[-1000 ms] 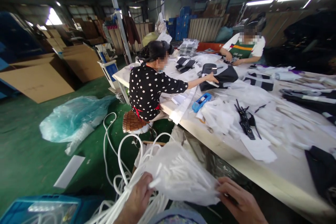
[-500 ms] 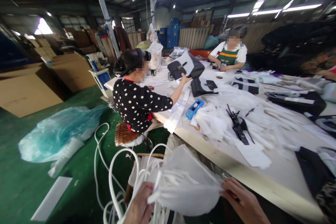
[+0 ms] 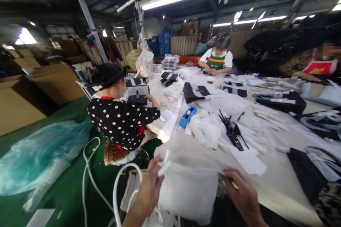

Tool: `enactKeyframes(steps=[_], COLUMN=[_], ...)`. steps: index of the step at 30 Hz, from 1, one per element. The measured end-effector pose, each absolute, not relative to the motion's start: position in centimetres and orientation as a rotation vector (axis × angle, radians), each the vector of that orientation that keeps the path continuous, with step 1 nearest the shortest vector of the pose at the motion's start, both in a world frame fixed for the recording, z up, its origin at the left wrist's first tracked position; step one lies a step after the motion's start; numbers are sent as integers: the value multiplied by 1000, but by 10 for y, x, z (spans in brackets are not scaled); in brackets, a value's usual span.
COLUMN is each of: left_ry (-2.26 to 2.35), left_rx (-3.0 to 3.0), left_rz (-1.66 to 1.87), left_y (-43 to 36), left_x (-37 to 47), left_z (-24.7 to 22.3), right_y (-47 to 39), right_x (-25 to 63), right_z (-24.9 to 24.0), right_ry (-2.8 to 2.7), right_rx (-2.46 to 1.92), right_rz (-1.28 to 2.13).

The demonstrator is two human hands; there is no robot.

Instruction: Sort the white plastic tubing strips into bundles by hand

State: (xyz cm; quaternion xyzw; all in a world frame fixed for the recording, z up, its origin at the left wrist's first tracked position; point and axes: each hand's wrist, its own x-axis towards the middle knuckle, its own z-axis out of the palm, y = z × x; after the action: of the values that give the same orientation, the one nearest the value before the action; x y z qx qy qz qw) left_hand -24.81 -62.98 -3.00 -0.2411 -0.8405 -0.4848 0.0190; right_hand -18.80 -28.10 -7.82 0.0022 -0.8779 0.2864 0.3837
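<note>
A translucent white bag [image 3: 189, 188] is stretched between my hands, in front of the table edge. My left hand [image 3: 149, 188] is closed around the end of a white tube-like cord [image 3: 165, 165] at the bag's left side; whether it also grips the bag's edge I cannot tell. On the right, my right hand [image 3: 241, 188] pinches the bag's rim between thumb and fingers. Thick white cord loops [image 3: 117, 181] rise from a carton [image 3: 128, 191] below my left hand. What the bag holds is hidden.
On the white table [image 3: 282, 184] lie a blue tape dispenser [image 3: 188, 116], black straps [image 3: 231, 131], black bags [image 3: 196, 93] and crumpled white sheets. A co-worker in a polka-dot top [image 3: 117, 120] sits at left. Teal plastic [image 3: 50, 152] covers part of the green floor.
The bag has risen and now hangs more upright and wider, with both hands somewhat higher. The view has turned right. The co-worker at left has drawn a black bag closer.
</note>
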Motion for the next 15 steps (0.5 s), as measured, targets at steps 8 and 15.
enactKeyframes(steps=[8,15], left_ry=[-2682,-2700], left_rx=[-841,-606], left_rz=[-1413,-1686], left_y=[-598,-599], left_x=[-302,-304], left_z=[-27,-49], right_y=[-266,-253], right_x=[-210,-205], right_z=[-86,-82], right_ry=[-2207,-2168], right_rx=[-72,-365], right_rz=[756,1073])
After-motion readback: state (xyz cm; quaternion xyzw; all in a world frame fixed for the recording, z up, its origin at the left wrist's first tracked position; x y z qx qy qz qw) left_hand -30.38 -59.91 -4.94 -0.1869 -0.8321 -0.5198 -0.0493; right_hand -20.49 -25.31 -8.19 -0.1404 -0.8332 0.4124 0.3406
